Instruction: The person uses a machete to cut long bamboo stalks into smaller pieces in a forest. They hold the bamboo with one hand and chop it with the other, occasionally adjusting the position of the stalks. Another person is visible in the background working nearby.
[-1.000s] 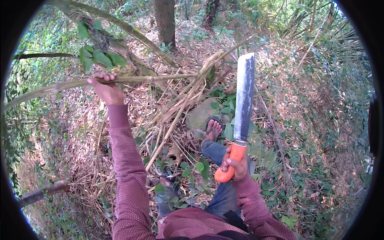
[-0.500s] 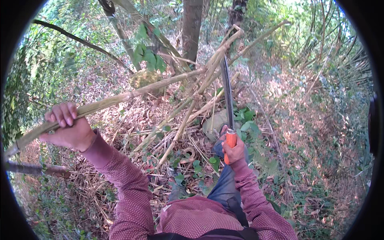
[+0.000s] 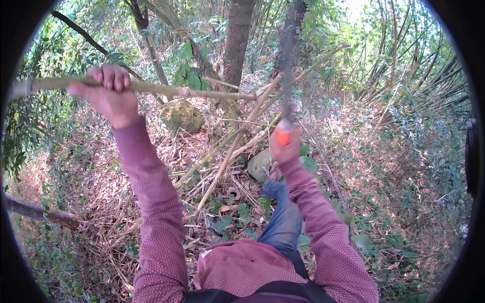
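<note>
My left hand (image 3: 107, 96) is raised at the upper left, its fingers wrapped round a long, dry bamboo pole (image 3: 164, 90). The pole lies almost level and reaches right to a cut-looking end by the crossed stalks; its left end runs out at the rim of view. In front of me, my right hand (image 3: 286, 147) grips the orange handle of a machete (image 3: 287, 81). Its long dark blade points up and away, smeared by motion, and passes in front of the propped stalks. Several dry bamboo stalks (image 3: 220, 174) lean and cross below the pole.
A mossy rock (image 3: 181, 116) sits under the pole. A grey stone (image 3: 259, 165) lies by my foot. Tree trunks (image 3: 237, 45) stand ahead, a thick log (image 3: 43, 211) juts in at left, and dry leaves and low green plants cover the ground.
My left hand has risen and moved right, bringing the pole from slanting to nearly level. My right hand has lifted the machete up and forward. The bent top of the stalks no longer shows.
</note>
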The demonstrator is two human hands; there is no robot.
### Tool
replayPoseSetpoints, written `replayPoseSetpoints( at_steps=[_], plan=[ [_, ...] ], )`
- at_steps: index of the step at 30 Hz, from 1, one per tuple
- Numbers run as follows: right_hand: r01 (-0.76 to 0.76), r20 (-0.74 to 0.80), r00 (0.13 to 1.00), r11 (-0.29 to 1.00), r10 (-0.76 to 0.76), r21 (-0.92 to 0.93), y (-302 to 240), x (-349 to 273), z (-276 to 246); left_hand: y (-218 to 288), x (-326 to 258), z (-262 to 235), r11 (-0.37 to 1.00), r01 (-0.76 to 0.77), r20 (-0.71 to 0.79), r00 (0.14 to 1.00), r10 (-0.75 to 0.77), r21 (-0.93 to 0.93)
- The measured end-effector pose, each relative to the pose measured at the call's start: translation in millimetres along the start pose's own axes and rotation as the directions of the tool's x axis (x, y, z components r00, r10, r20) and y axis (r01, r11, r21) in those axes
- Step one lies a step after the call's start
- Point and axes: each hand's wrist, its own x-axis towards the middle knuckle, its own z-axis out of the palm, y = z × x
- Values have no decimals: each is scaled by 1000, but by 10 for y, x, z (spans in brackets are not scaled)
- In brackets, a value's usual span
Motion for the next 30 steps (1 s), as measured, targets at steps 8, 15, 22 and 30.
replayPoseSetpoints(
  at_steps=[8, 15, 22, 30],
  plan=[
    [-790, 383, 509, 595, 771, -147, 1014, -1802, 522, -646, -140, -44, 922, 263, 138, 940, -311, 283],
    [-824, 492, 361, 518, 792, -230, 732, -1449, 335, -709, -161, -582, 882, 331, 58, 927, -370, 336],
    [-575, 352, 628, 719, 694, -392, 1044, -1645, 456, -582, -68, -913, 895, 357, -163, 932, -323, 267],
    [-979, 457, 187, 127, 870, 158, 1367, -1925, 900, -688, -869, -2055, 847, 518, -631, 697, -340, 116]
  ],
)
